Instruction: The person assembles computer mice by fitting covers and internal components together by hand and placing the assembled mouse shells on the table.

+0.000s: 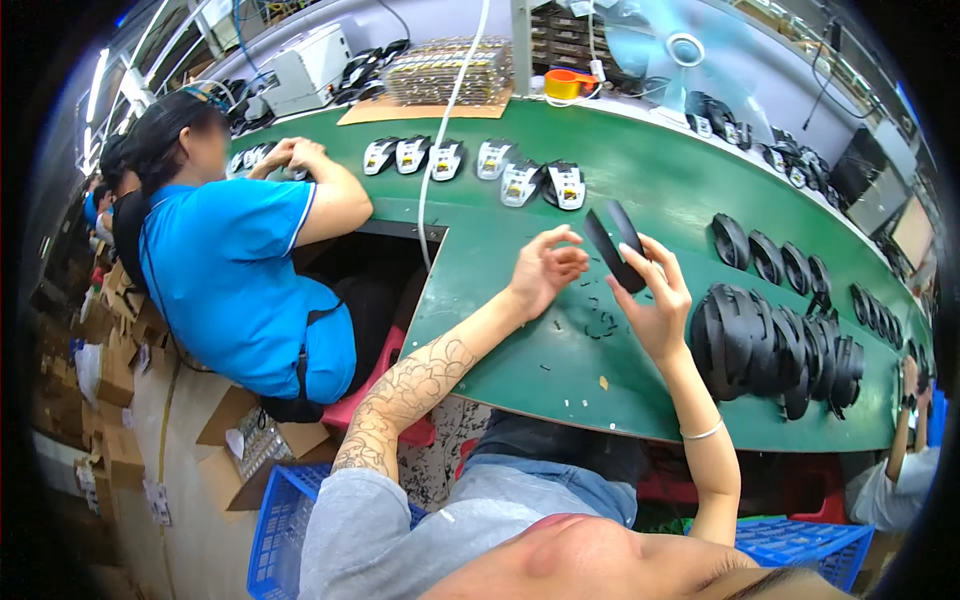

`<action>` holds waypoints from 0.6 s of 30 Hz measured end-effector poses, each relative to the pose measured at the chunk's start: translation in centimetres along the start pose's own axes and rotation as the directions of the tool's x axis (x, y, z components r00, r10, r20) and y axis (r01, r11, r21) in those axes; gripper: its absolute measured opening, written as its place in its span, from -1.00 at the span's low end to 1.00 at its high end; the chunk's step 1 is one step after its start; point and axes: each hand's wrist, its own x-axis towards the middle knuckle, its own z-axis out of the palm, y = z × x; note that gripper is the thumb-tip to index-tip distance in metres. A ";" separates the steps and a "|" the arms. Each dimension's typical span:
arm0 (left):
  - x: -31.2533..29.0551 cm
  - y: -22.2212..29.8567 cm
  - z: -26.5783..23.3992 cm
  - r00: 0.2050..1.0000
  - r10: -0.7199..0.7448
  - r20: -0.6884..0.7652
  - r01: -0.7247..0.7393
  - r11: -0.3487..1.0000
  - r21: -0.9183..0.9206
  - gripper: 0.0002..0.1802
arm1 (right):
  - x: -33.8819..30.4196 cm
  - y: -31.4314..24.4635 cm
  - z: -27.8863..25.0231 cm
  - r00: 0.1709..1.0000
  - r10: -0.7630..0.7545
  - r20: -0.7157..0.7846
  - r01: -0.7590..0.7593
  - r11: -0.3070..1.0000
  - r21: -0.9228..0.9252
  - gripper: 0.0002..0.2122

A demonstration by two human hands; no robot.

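Observation:
My right hand (652, 295) grips a thin black curved plastic piece (612, 250) between thumb and fingers, raised above the green table (500, 370). It looks like a bent band with two long sides. Just left of it hovers my left hand (545, 270), its fingers loosely bent and apart, with nothing visible in them. Tiny black bits (600, 325) lie scattered on the tabletop under and between my hands. Right of my right hand is a big pile of black curved pieces (760, 345), stacked on edge.
Several white-and-black devices (520, 183) stand farther back. More black curved pieces (765, 257) form rows at the right. A co-worker in a blue shirt (250, 275) sits at the left. A white cable (450, 120) hangs down in front. A fan (685, 52) stands behind; blue crates (285, 520) flank me.

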 end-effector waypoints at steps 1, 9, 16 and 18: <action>0.1 0.1 -0.4 1.000 -0.005 0.018 0.005 1.000 -0.005 -0.70 | 0.5 -0.1 0.2 0.997 0.042 -0.062 -0.045 0.998 -0.044 -0.57; 0.8 -0.6 -0.5 0.888 0.445 -0.111 -0.379 0.849 0.368 -0.57 | 7.8 5.1 7.2 0.971 0.236 0.033 -0.227 0.960 -0.161 -0.46; 1.1 -1.6 -0.9 0.769 0.635 0.070 -0.556 0.612 0.563 -0.52 | 9.1 8.9 14.9 0.749 0.613 0.251 -0.507 0.775 -0.378 -0.38; 0.8 -1.8 -0.9 0.783 0.622 0.013 -0.528 0.654 0.542 -0.54 | 8.7 9.0 15.5 0.737 0.617 0.275 -0.503 0.773 -0.387 -0.37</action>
